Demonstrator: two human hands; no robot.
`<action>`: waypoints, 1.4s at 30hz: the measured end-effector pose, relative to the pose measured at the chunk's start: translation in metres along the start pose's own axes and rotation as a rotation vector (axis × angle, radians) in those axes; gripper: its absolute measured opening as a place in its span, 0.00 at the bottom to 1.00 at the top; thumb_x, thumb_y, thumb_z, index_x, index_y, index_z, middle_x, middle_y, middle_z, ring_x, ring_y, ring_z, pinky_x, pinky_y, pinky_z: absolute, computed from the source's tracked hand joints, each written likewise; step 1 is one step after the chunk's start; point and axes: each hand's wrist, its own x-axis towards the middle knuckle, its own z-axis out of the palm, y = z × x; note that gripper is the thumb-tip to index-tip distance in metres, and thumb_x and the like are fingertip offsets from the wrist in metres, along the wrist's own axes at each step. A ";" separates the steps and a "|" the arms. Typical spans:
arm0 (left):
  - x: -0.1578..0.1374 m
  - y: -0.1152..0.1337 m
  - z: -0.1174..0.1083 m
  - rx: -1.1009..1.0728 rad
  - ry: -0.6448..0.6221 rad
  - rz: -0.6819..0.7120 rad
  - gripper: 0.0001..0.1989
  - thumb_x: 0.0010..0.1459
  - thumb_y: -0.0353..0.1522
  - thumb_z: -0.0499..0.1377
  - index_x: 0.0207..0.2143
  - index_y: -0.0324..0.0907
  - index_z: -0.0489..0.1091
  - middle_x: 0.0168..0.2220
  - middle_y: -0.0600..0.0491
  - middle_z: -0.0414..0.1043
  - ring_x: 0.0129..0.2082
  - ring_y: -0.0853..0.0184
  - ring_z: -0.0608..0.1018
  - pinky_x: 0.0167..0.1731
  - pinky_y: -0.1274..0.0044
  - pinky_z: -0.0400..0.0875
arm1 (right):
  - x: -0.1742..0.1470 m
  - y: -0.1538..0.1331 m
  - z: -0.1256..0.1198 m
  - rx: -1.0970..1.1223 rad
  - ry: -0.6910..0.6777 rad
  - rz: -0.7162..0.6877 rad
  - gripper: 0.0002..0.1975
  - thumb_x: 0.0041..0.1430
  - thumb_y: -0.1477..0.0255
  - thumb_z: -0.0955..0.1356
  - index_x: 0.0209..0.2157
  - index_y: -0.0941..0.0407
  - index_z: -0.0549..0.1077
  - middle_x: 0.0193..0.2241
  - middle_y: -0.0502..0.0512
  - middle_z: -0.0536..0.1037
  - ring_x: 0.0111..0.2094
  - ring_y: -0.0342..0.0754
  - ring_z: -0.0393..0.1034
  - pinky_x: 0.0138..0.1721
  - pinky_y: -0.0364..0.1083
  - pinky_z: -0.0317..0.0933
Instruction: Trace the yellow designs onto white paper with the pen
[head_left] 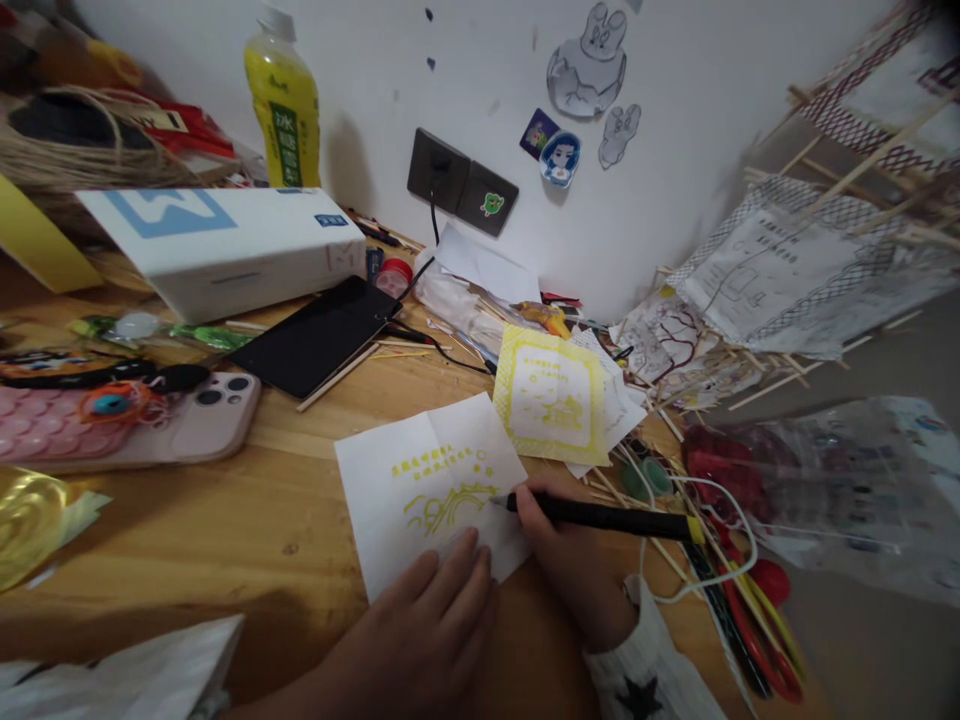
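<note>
A creased white sheet of paper (390,490) lies on the wooden table, bearing yellow lettering and a yellow line drawing. Resting flat on its lower edge, my left hand (442,610) has its fingers stretched out. My right hand (551,530) grips a black marker pen (600,513) with a yellow end. Its tip is at the right end of the yellow drawing, touching or just over the paper. Just behind the sheet is a finished-looking paper with a yellow patterned border (517,400), partly on top of other papers.
At left lie a pink phone (214,425), a black tablet (315,340) and a white box (247,250), with a yellow drink bottle (283,110) behind. Red-handled scissors (765,640), a white cable (750,540) and thin sticks crowd the right edge. Paper-covered stick frames (772,260) stand beyond.
</note>
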 end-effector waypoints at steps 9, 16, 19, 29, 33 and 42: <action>-0.002 0.000 0.004 -0.021 0.013 -0.012 0.17 0.66 0.35 0.49 0.47 0.37 0.73 0.51 0.45 0.73 0.55 0.54 0.69 0.49 0.66 0.57 | 0.000 -0.003 -0.001 0.072 0.025 0.061 0.12 0.58 0.67 0.63 0.22 0.52 0.69 0.20 0.48 0.72 0.23 0.46 0.65 0.25 0.44 0.61; 0.000 0.000 0.000 -0.020 -0.020 -0.017 0.18 0.66 0.35 0.49 0.49 0.36 0.72 0.53 0.45 0.72 0.56 0.54 0.69 0.50 0.66 0.57 | -0.001 -0.005 -0.001 0.080 -0.100 0.004 0.11 0.59 0.70 0.63 0.23 0.53 0.70 0.20 0.47 0.73 0.24 0.44 0.68 0.29 0.43 0.64; 0.001 0.000 -0.001 -0.023 -0.043 -0.012 0.19 0.65 0.38 0.50 0.49 0.36 0.72 0.53 0.43 0.71 0.56 0.53 0.68 0.49 0.65 0.58 | -0.001 -0.003 -0.002 0.066 -0.125 -0.006 0.10 0.59 0.70 0.63 0.25 0.53 0.70 0.21 0.48 0.73 0.25 0.45 0.68 0.29 0.43 0.64; -0.001 0.000 0.003 -0.009 -0.028 0.004 0.18 0.65 0.37 0.51 0.48 0.36 0.73 0.53 0.44 0.71 0.56 0.52 0.67 0.50 0.65 0.56 | 0.000 -0.004 -0.001 0.036 -0.059 -0.013 0.11 0.57 0.70 0.63 0.22 0.53 0.69 0.20 0.48 0.72 0.24 0.45 0.66 0.28 0.44 0.63; -0.001 0.000 0.003 -0.024 -0.024 0.006 0.19 0.65 0.38 0.51 0.49 0.36 0.73 0.53 0.43 0.71 0.56 0.53 0.68 0.49 0.66 0.57 | 0.000 -0.003 0.000 0.059 -0.040 0.024 0.10 0.57 0.69 0.64 0.23 0.52 0.69 0.21 0.48 0.73 0.26 0.46 0.67 0.30 0.45 0.65; -0.001 -0.002 0.003 -0.033 -0.018 0.008 0.17 0.64 0.36 0.52 0.49 0.37 0.72 0.54 0.43 0.71 0.56 0.54 0.67 0.49 0.66 0.58 | 0.001 0.000 0.002 0.117 0.009 0.076 0.10 0.55 0.70 0.64 0.21 0.52 0.68 0.19 0.48 0.71 0.24 0.46 0.66 0.27 0.45 0.63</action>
